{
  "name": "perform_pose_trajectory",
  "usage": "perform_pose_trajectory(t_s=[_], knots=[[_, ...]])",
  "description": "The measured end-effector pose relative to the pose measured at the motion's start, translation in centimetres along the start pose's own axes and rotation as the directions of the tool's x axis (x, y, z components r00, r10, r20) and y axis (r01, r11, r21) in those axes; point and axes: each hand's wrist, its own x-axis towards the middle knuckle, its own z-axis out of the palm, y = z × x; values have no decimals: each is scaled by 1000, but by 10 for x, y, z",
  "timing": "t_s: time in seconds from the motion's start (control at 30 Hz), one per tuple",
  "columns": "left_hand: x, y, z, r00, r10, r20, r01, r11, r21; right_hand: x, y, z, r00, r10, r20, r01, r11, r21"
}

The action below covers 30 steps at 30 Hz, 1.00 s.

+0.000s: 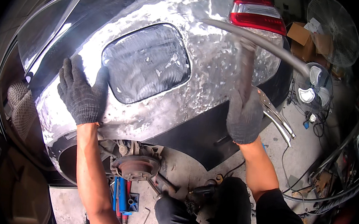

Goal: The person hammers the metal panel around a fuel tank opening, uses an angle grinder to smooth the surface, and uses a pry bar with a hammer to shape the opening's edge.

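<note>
Rear quarter of a dark car; the stripped-metal panel (213, 72) is filling the middle of the view, its surface shining, mottled and dimpled. A scuffed, rounded fuel flap (147, 64) is sitting flush or nearly so in its dark-edged recess.

Left hand (82, 93), grey knit glove: lying flat on the metal left of the flap, fingers spreading wide, holding nothing, thumb reaching the flap's edge. Right hand (245, 115), also gloved: closing around the handle of a hammer-like tool (262, 41), whose long, curving head is crossing in front of the panel below the red-and-clear tail light (256, 14). Handle is blurring (contact between head and metal: cannot tell). Silver locking pliers (288, 128) are sticking out just beside the right hand.

Containers: a cardboard box (301, 35) is standing beyond the tail light, one flap showing; a pale crumpled sheet is lying at its top, though whether inside or on it, cannot tell. Lower depths are hiding. Two fans, a large one (342, 30) and a smaller one (313, 90), are standing near it. The wheel arch is holding a rusty brake disc (134, 167), bare of any wheel; a blue jack (122, 194) is showing beneath.
</note>
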Motion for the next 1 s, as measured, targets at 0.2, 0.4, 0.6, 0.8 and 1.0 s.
perform_pose_trajectory(t_s=[0.2,0.4,0.6,0.8,1.0], knots=[[-1,1,1,1000,-5,4,5,1000,3,10,17,14,990,-33,135,65,969,-239],[0,1,-2,1000,-4,7,4,1000,4,6,-15,-2,942,325,80,-335,926,177],[-1,1,-1,1000,-19,13,19,1000,4,7,6,7,972,201,124,-199,980,-30],[-1,2,-1,1000,-15,16,15,1000,-2,13,24,21,985,-144,92,162,959,-233],[1,0,-1,1000,-20,23,20,1000,18,31,-5,23,937,294,190,-307,951,44]])
